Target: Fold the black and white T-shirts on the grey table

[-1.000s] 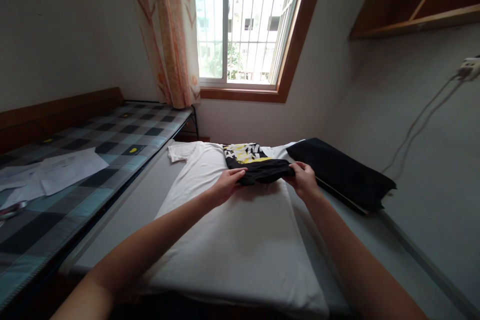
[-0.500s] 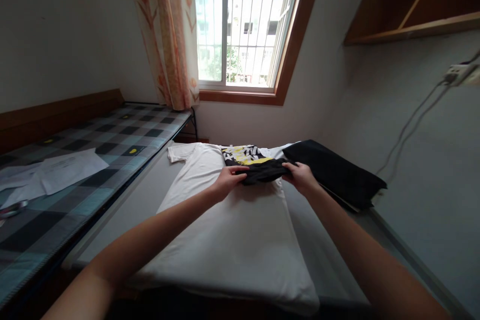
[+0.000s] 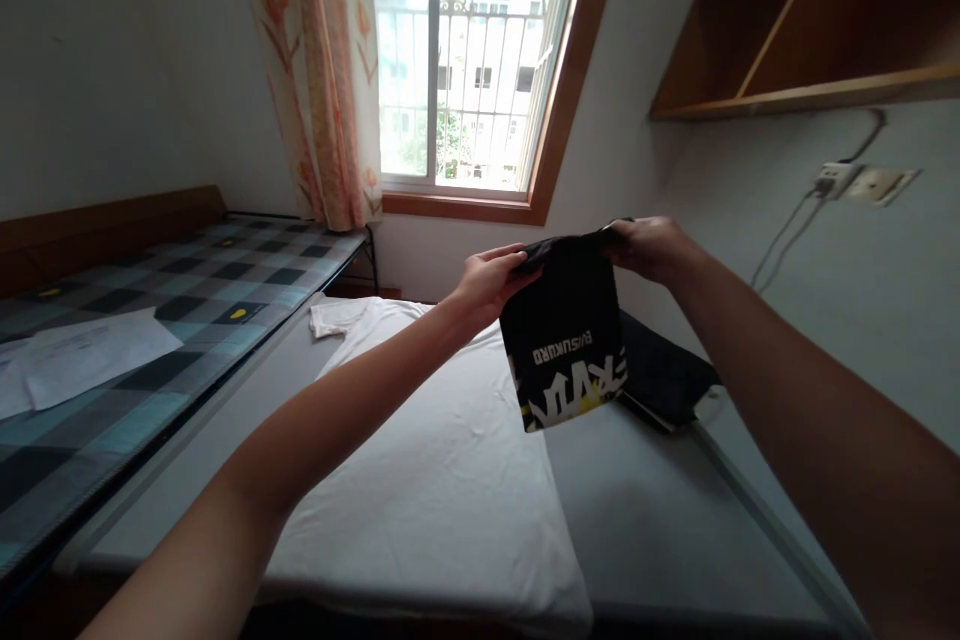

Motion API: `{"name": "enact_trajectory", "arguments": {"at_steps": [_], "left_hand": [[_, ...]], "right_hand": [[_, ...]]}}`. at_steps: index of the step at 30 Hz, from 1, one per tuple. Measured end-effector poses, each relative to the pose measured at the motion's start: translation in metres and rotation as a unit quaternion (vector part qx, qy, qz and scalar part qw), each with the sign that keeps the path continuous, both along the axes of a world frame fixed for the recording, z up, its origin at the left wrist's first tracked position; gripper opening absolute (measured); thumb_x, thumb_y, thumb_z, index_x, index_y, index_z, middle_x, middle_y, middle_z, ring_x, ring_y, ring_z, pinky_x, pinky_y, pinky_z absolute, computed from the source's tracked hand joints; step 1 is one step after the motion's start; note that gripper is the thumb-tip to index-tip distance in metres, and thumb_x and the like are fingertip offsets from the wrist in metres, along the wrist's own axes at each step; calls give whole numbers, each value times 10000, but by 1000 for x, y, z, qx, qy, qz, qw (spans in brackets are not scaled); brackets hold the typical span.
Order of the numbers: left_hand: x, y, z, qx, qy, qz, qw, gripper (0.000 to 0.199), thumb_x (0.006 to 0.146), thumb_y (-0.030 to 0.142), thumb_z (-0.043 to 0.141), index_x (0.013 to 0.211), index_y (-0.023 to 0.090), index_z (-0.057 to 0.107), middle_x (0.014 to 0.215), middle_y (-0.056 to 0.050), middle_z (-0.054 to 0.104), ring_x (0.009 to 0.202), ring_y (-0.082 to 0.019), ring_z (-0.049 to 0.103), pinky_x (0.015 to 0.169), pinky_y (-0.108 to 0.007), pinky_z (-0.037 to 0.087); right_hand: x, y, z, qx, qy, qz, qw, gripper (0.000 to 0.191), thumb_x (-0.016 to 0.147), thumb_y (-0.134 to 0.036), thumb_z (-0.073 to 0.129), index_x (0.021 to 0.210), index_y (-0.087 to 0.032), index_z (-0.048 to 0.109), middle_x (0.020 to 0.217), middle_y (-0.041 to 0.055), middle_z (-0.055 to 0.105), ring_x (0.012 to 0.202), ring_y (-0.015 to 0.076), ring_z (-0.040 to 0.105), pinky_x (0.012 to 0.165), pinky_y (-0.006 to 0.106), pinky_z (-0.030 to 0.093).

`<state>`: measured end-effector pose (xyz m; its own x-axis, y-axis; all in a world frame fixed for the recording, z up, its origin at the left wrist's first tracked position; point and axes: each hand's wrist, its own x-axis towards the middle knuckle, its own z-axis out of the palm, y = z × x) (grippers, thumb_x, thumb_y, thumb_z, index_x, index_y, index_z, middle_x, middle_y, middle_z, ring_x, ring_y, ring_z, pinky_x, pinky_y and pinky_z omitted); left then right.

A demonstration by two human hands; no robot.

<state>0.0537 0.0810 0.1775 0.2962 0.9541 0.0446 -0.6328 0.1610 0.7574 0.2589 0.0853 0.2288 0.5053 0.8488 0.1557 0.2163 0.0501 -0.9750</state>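
A black printed cloth [image 3: 570, 305] hangs in the air between my hands, with white lettering and a bit of yellow near its lower edge. My left hand [image 3: 491, 282] pinches its upper left corner, and my right hand [image 3: 649, 245] grips the upper right one. Whether it is a folded garment or a bag I cannot tell. Below and to the left, a white T-shirt [image 3: 442, 460] lies spread flat on a grey surface [image 3: 645, 520], one sleeve showing at the far left. The cloth and my hands hide part of its far end.
A dark flat item [image 3: 667, 370] lies at the right by the wall. Left stands a bed with a checkered mattress [image 3: 300, 255] and white papers [image 3: 97, 350]. A wooden shelf [image 3: 810, 90] and a socket with cables [image 3: 834, 182] are on the right wall. Ahead are a curtain [image 3: 322, 70] and a barred window [image 3: 480, 100].
Both hands have raised the black printed cloth off the white T-shirt and moved it rightward. It now hangs down with its lettering showing. The view has shifted right and tilted up slightly.
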Motion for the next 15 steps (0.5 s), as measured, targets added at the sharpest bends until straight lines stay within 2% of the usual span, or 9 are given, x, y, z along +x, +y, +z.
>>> {"name": "enact_trajectory", "arguments": {"at_steps": [1,5,7,8,9,11,12,15], "left_hand": [[6,3,2,17,0,4,1000,245,805,6,638,1042,41,688,878,-110,703,927,-186,683,905,-370,556],[48,10,16,119,-21,-18,992,305,810,78,668,1112,118,683,1009,-65,700,1020,-191,657,944,-395,527],[82,8,12,130,-27,-49,990,336,795,93,689,1129,125,678,1020,-54,697,997,-186,663,932,-390,528],[100,6,4,121,-28,-68,990,360,784,94,702,1141,117,672,1009,-58,698,963,-180,671,915,-378,535],[119,3,-8,99,-26,-91,991,393,768,87,716,1157,111,663,984,-64,699,911,-167,681,889,-358,546],[156,-6,-43,24,-20,-141,990,460,739,57,736,1187,107,642,927,-73,699,802,-137,686,819,-303,564],[172,-12,-64,-30,-10,-167,986,481,725,44,744,1189,112,637,914,-78,697,754,-127,681,776,-281,568],[208,-31,-125,-194,49,-192,961,515,719,-11,702,1208,120,605,917,-87,691,647,-106,646,643,-237,559]], "right_hand": [[5,0,5,7,-6,1,1000,128,873,-84,559,762,-134,520,638,-10,551,559,64,536,535,203,438],[39,-8,31,135,-30,-51,989,66,878,-144,577,867,-121,516,732,-25,552,650,51,567,655,280,442],[70,-11,32,164,-24,-98,981,73,873,-161,577,868,-134,509,744,-30,545,660,53,569,681,319,451],[87,-11,24,163,-19,-120,979,84,866,-167,586,863,-143,506,745,-30,544,658,57,571,688,336,458],[105,-12,12,154,-15,-150,976,112,848,-167,614,859,-150,504,743,-30,547,649,61,568,690,349,465],[142,-12,-28,96,-1,-227,969,182,796,-117,667,850,-164,500,717,-38,537,624,69,544,672,366,477],[158,-14,-54,62,9,-252,966,204,774,-81,671,834,-174,500,693,-44,526,603,75,533,655,362,481],[197,-21,-136,-61,30,-255,964,283,679,12,653,720,-208,481,593,-27,516,525,124,530,558,340,478]]}}
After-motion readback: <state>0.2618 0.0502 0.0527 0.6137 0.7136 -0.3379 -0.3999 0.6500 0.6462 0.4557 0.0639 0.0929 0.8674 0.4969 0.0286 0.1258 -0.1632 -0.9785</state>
